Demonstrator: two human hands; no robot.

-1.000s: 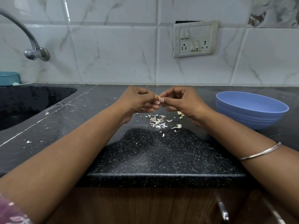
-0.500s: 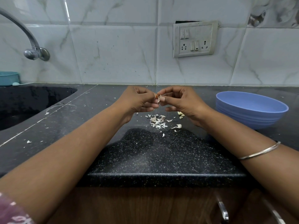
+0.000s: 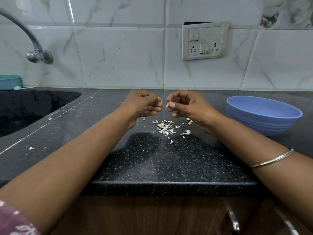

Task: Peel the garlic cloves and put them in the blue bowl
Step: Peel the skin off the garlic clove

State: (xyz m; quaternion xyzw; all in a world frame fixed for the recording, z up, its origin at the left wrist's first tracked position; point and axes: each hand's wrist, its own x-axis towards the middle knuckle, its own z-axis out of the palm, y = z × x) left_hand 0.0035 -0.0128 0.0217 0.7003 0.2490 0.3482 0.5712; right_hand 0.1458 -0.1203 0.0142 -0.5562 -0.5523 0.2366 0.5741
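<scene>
We see both hands raised over the dark bench (image 3: 169, 163), slightly apart. The left hand (image 3: 144, 106) pinches a garlic clove (image 3: 159, 100); the right hand (image 3: 189, 107) pinches a strip of peel (image 3: 168, 104). A heap of peelings (image 3: 165, 127) lies below them. The blue bowl (image 3: 260, 117) sits to the right.

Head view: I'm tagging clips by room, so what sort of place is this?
Most likely a home kitchen: a dark speckled stone countertop with a sunken black sink under a curved metal tap, against white marble-look wall tiles.
</scene>
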